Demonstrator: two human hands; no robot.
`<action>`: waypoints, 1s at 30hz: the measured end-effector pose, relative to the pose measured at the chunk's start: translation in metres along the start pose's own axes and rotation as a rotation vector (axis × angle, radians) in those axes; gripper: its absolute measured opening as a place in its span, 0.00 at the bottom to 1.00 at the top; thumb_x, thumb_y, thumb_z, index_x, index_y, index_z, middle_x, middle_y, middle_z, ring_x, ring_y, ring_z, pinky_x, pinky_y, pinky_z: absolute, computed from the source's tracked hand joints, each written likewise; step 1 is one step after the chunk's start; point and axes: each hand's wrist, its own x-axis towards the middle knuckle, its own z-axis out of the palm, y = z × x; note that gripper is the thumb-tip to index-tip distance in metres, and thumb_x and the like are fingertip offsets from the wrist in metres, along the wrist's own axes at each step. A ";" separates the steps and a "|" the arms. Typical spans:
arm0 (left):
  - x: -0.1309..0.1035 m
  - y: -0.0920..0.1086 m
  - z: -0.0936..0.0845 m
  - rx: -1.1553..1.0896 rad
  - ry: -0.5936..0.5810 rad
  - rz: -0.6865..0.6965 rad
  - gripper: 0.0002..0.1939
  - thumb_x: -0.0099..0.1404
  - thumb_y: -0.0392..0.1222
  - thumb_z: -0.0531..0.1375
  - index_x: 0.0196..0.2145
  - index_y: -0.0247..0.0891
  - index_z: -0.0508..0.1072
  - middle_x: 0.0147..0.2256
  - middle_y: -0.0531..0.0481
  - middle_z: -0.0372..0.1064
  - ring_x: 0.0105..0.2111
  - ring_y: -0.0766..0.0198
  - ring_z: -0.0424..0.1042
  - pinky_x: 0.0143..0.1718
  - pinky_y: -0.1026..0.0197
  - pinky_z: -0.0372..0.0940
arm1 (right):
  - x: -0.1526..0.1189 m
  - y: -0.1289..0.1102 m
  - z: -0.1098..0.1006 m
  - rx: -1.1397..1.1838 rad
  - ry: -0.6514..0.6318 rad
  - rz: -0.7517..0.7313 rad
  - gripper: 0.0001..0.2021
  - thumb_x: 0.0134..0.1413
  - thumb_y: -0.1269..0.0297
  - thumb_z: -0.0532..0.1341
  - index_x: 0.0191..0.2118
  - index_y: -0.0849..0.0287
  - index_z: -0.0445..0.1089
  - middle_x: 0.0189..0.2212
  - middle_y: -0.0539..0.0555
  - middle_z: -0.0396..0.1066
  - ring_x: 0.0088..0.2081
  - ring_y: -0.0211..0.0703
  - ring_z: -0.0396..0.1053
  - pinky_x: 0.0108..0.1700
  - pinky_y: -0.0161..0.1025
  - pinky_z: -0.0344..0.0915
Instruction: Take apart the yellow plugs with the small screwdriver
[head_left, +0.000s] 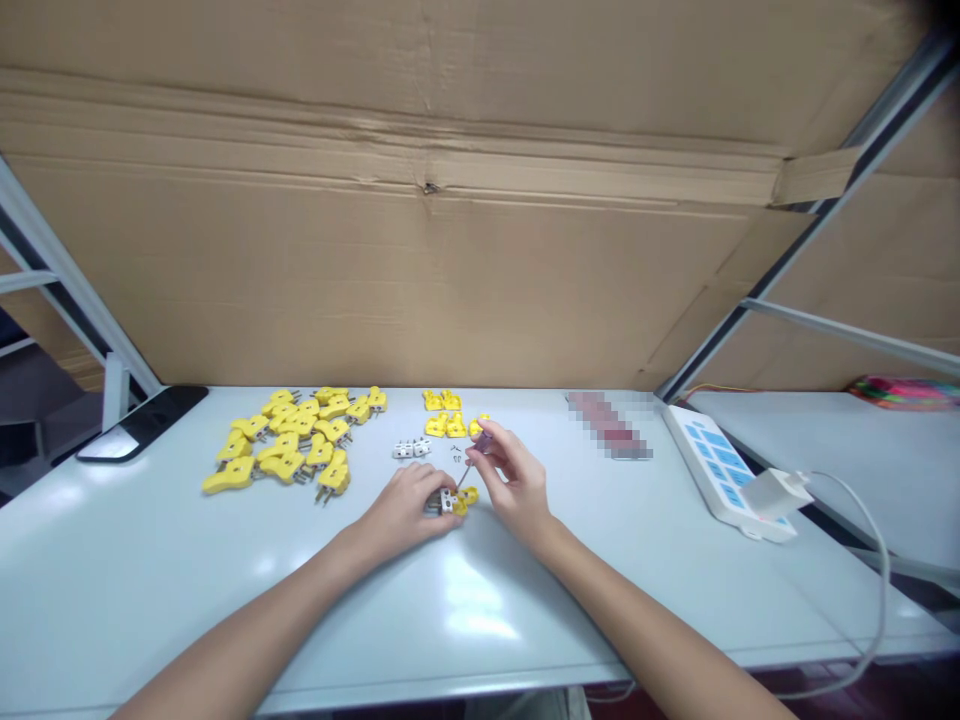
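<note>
Near the middle of the table, my left hand is closed round a plug with a white core, metal prongs pointing left and a yellow shell half at its right. My right hand pinches a small screwdriver, its thin shaft slanting down to the plug. Whether the tip touches a screw is too small to tell. Just behind, small screws lie beside a row of white plug cores. Several yellow shell halves lie farther back, one partly behind my right fingers.
Many yellow plugs are heaped at the left. A black flat object lies at the far left corner. On the right are a blurred reddish item and a white power strip with a charger and cable. Cardboard stands behind.
</note>
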 end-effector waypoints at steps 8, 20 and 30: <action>0.001 -0.001 0.002 0.018 0.017 0.016 0.11 0.59 0.44 0.65 0.39 0.41 0.70 0.37 0.50 0.70 0.40 0.57 0.68 0.44 0.55 0.62 | 0.002 -0.001 -0.001 0.015 -0.033 -0.036 0.18 0.59 0.70 0.58 0.53 0.46 0.66 0.36 0.52 0.67 0.33 0.38 0.69 0.32 0.36 0.74; 0.002 0.007 -0.003 0.004 -0.011 -0.006 0.11 0.61 0.46 0.64 0.38 0.40 0.70 0.37 0.49 0.71 0.39 0.57 0.68 0.43 0.54 0.62 | 0.009 -0.004 -0.005 0.104 -0.072 0.088 0.18 0.59 0.65 0.59 0.55 0.51 0.62 0.28 0.48 0.68 0.29 0.39 0.72 0.34 0.41 0.74; 0.003 0.010 -0.003 0.008 -0.021 -0.027 0.09 0.61 0.46 0.63 0.37 0.40 0.70 0.36 0.50 0.71 0.39 0.56 0.68 0.43 0.54 0.62 | 0.004 -0.002 -0.003 0.076 -0.042 0.083 0.12 0.57 0.61 0.61 0.48 0.52 0.67 0.34 0.53 0.69 0.32 0.40 0.72 0.35 0.41 0.74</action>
